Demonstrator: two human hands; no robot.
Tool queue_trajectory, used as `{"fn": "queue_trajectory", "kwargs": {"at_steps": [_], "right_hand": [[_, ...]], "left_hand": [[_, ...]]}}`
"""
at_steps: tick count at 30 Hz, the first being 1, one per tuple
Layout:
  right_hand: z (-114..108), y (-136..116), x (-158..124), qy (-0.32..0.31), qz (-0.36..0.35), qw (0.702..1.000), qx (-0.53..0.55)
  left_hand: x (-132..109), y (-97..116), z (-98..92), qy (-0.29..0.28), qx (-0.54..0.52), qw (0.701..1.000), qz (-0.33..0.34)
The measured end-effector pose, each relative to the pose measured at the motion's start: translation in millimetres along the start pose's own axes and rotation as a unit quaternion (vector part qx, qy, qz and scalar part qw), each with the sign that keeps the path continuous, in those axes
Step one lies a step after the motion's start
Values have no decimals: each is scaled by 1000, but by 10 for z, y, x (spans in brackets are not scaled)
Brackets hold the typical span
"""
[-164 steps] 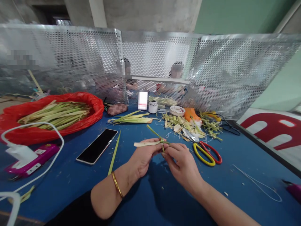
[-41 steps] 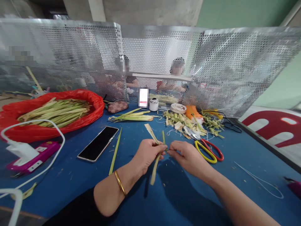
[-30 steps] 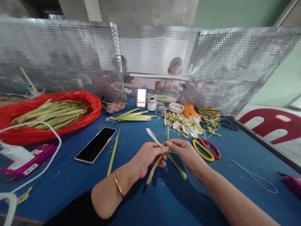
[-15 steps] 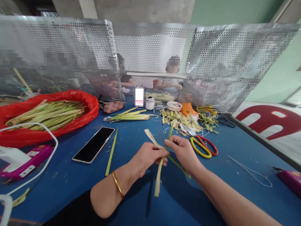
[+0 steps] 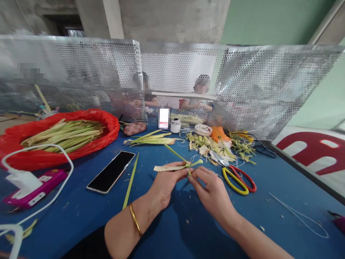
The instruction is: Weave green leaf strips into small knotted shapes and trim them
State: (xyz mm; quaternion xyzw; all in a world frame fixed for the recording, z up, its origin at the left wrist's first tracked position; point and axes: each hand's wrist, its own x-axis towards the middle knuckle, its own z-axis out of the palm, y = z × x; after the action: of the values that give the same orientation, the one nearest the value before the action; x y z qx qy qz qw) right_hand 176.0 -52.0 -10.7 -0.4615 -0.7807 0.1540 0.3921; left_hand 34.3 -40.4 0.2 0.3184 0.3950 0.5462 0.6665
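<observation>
Above blue table (image 5: 183, 230), left hand (image 5: 164, 183) and right hand (image 5: 212, 192) pinch crossed leaf strips (image 5: 167, 167), pale and green.

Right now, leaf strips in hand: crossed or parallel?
Crossed. The left hand and right hand pinch the leaf strips where pale and green ones intersect.

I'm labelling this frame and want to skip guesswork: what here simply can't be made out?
Head view only.
How the leaf strips cross: the left hand and right hand pinch over that spot.
The people behind the perforated screen: only vague shapes through its holes.
The pink object: cut off by the right edge.
The blades of the scissors: partly buried among leaf scraps.
</observation>
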Motion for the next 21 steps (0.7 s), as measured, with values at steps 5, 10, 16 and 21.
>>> {"fn": "queue_trajectory", "kwargs": {"at_steps": [5,10,16,21], "right_hand": [[-24,-10,24,-7,-55,998,17],[-40,-26,8,-15,-79,997,-6],[-190,49,49,117,-30,992,-21],[-249,127,148,64,12,997,33]], "left_hand": [[12,-55,-11,6,-18,1000,1],[20,-58,-14,12,-39,999,-14],[23,35,-34,-14,11,999,-43],[-67,44,8,-113,136,981,-83]]}}
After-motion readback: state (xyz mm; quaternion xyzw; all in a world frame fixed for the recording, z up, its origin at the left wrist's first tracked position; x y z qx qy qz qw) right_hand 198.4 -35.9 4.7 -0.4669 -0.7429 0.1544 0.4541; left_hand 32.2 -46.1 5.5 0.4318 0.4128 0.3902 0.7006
